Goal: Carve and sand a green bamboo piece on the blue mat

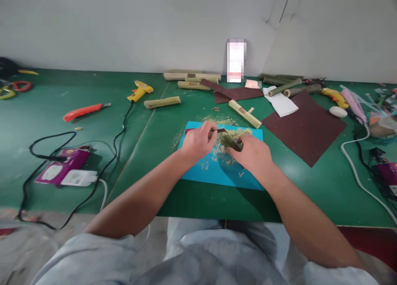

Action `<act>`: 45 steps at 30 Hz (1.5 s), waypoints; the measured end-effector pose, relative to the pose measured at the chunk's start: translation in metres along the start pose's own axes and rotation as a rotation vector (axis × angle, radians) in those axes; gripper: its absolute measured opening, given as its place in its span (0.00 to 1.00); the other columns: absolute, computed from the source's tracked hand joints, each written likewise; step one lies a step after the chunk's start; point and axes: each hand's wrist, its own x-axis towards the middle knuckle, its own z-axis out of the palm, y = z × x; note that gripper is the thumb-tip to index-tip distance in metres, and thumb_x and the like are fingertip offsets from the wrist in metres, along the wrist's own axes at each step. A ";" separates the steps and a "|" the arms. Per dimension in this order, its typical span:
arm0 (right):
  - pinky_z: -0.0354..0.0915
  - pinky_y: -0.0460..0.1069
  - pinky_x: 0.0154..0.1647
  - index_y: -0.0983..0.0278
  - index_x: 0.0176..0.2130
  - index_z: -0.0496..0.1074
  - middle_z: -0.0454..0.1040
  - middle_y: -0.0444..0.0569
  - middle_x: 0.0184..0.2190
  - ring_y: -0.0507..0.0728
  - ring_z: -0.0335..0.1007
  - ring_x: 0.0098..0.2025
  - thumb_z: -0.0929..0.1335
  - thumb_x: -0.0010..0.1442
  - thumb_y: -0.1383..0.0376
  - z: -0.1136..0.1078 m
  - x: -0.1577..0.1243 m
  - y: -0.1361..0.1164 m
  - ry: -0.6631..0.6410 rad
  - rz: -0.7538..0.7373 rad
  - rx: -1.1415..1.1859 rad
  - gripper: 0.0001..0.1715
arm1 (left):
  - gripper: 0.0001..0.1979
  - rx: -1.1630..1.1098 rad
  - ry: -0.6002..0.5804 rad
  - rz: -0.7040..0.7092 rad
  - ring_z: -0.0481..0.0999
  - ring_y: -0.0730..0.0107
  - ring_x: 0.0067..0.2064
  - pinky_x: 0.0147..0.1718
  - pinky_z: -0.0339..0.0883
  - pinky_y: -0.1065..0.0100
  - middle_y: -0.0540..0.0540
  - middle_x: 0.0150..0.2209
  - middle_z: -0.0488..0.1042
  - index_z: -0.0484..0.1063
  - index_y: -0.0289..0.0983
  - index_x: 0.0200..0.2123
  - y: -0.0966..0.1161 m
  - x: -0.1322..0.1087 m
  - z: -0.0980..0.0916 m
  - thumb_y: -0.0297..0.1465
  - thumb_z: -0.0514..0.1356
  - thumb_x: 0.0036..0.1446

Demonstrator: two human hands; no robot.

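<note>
My left hand (200, 142) is closed around a red-handled knife (189, 131), whose dark blade points right toward a short green bamboo piece (230, 142). Whether the blade touches the bamboo I cannot tell. Thumb and fingers of my right hand (252, 152) grip that bamboo piece at its right side. Under both hands lies a bright blue sheet (214, 179), strewn with pale bamboo shavings (240, 132). A split bamboo piece with a notch (245, 113) rests just beyond the sheet.
Bamboo lengths (192, 76) lie along the wall near a propped-up phone (236, 61). Dark brown sheets (305, 128) and a white paper (281, 102) are to the right. At left are a yellow glue gun (139, 91), an orange cutter (83, 112) and a purple power strip (62, 165) with trailing cords.
</note>
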 end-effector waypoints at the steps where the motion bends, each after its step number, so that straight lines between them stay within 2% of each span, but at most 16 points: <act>1: 0.57 0.51 0.27 0.60 0.30 0.69 0.74 0.53 0.32 0.60 0.70 0.32 0.73 0.53 0.45 0.002 -0.001 -0.001 -0.018 -0.008 -0.033 0.23 | 0.07 0.039 -0.005 0.041 0.74 0.68 0.27 0.27 0.61 0.69 0.47 0.29 0.77 0.69 0.39 0.43 0.002 -0.001 0.001 0.32 0.56 0.62; 6: 0.60 0.53 0.29 0.61 0.35 0.72 0.76 0.56 0.34 0.63 0.73 0.35 0.73 0.54 0.48 0.007 -0.004 -0.003 -0.086 0.005 -0.091 0.20 | 0.04 0.141 -0.114 0.162 0.78 0.63 0.34 0.28 0.62 0.68 0.44 0.36 0.77 0.67 0.39 0.38 0.014 -0.005 0.005 0.28 0.55 0.59; 11: 0.62 0.53 0.33 0.61 0.42 0.74 0.76 0.55 0.41 0.64 0.73 0.40 0.72 0.57 0.52 0.005 -0.003 -0.001 0.023 -0.036 -0.008 0.18 | 0.05 0.072 -0.211 0.223 0.79 0.58 0.43 0.36 0.69 0.64 0.41 0.43 0.77 0.66 0.39 0.37 0.013 -0.007 0.004 0.25 0.56 0.57; 14: 0.62 0.53 0.34 0.61 0.42 0.74 0.76 0.54 0.41 0.62 0.73 0.40 0.72 0.57 0.52 0.006 0.000 0.003 0.019 -0.038 0.033 0.18 | 0.05 0.050 -0.225 0.264 0.78 0.57 0.46 0.41 0.70 0.61 0.41 0.45 0.77 0.66 0.39 0.38 0.008 -0.007 0.005 0.26 0.57 0.57; 18: 0.62 0.53 0.34 0.62 0.43 0.74 0.76 0.54 0.41 0.62 0.72 0.40 0.72 0.57 0.52 0.005 0.001 0.003 -0.012 -0.020 0.043 0.19 | 0.04 -0.037 -0.200 0.263 0.77 0.57 0.47 0.43 0.71 0.60 0.40 0.45 0.78 0.69 0.38 0.38 0.004 -0.008 0.005 0.28 0.57 0.59; 21: 0.63 0.53 0.36 0.62 0.46 0.74 0.76 0.54 0.44 0.60 0.71 0.39 0.72 0.56 0.54 0.001 0.001 0.000 0.021 -0.046 0.125 0.21 | 0.04 -0.230 -0.113 0.121 0.78 0.62 0.43 0.41 0.71 0.63 0.43 0.42 0.79 0.72 0.38 0.38 0.008 -0.011 0.005 0.32 0.59 0.61; 24: 0.65 0.52 0.37 0.60 0.49 0.72 0.77 0.50 0.42 0.56 0.71 0.36 0.72 0.56 0.55 -0.002 -0.001 -0.003 0.044 -0.054 0.355 0.22 | 0.07 -0.586 -0.014 -0.152 0.78 0.67 0.37 0.37 0.73 0.66 0.45 0.36 0.79 0.73 0.38 0.38 0.018 -0.015 0.007 0.35 0.62 0.60; 26: 0.66 0.51 0.36 0.60 0.48 0.73 0.77 0.47 0.36 0.54 0.71 0.33 0.71 0.58 0.55 -0.002 -0.001 -0.004 0.031 -0.029 0.572 0.19 | 0.08 -0.817 -0.024 -0.300 0.78 0.68 0.33 0.35 0.74 0.65 0.46 0.32 0.78 0.72 0.37 0.37 0.025 -0.016 0.008 0.36 0.63 0.59; 28: 0.67 0.51 0.34 0.60 0.44 0.74 0.76 0.45 0.32 0.54 0.71 0.31 0.70 0.59 0.55 -0.002 -0.001 -0.005 0.018 -0.013 0.753 0.16 | 0.08 -0.945 -0.035 -0.335 0.79 0.67 0.35 0.37 0.75 0.64 0.45 0.35 0.78 0.72 0.37 0.36 0.030 -0.017 0.010 0.35 0.64 0.58; 31: 0.68 0.50 0.33 0.60 0.39 0.75 0.76 0.45 0.31 0.53 0.71 0.30 0.71 0.57 0.56 -0.004 0.000 -0.007 0.040 -0.030 0.851 0.12 | 0.08 -0.904 0.019 -0.194 0.79 0.63 0.45 0.46 0.75 0.60 0.43 0.43 0.78 0.72 0.38 0.33 0.031 -0.018 0.010 0.34 0.67 0.54; 33: 0.69 0.50 0.35 0.59 0.37 0.75 0.77 0.45 0.33 0.53 0.71 0.31 0.72 0.55 0.57 -0.006 0.000 -0.009 0.048 -0.056 0.855 0.11 | 0.08 -0.828 0.046 -0.094 0.78 0.61 0.49 0.49 0.74 0.58 0.42 0.45 0.78 0.71 0.38 0.33 0.029 -0.019 0.009 0.33 0.67 0.54; 39: 0.71 0.52 0.37 0.58 0.43 0.74 0.76 0.47 0.40 0.53 0.71 0.33 0.75 0.51 0.57 -0.008 -0.003 -0.010 -0.022 -0.207 0.852 0.19 | 0.04 -0.550 0.151 0.116 0.77 0.60 0.51 0.52 0.73 0.54 0.43 0.46 0.78 0.73 0.40 0.36 0.026 -0.020 0.001 0.29 0.64 0.56; 42: 0.71 0.52 0.38 0.59 0.41 0.75 0.76 0.47 0.40 0.53 0.71 0.34 0.73 0.53 0.60 -0.007 -0.002 -0.009 -0.004 -0.278 0.781 0.14 | 0.04 -0.448 0.125 0.189 0.77 0.61 0.50 0.52 0.72 0.55 0.43 0.47 0.78 0.74 0.41 0.37 0.027 -0.019 -0.004 0.29 0.64 0.57; 45: 0.71 0.51 0.39 0.59 0.39 0.75 0.77 0.47 0.39 0.54 0.72 0.36 0.72 0.56 0.61 -0.008 -0.001 -0.008 0.041 -0.309 0.787 0.09 | 0.06 -0.491 0.087 0.227 0.77 0.61 0.51 0.52 0.72 0.57 0.42 0.48 0.78 0.74 0.40 0.40 0.027 -0.018 -0.006 0.31 0.65 0.57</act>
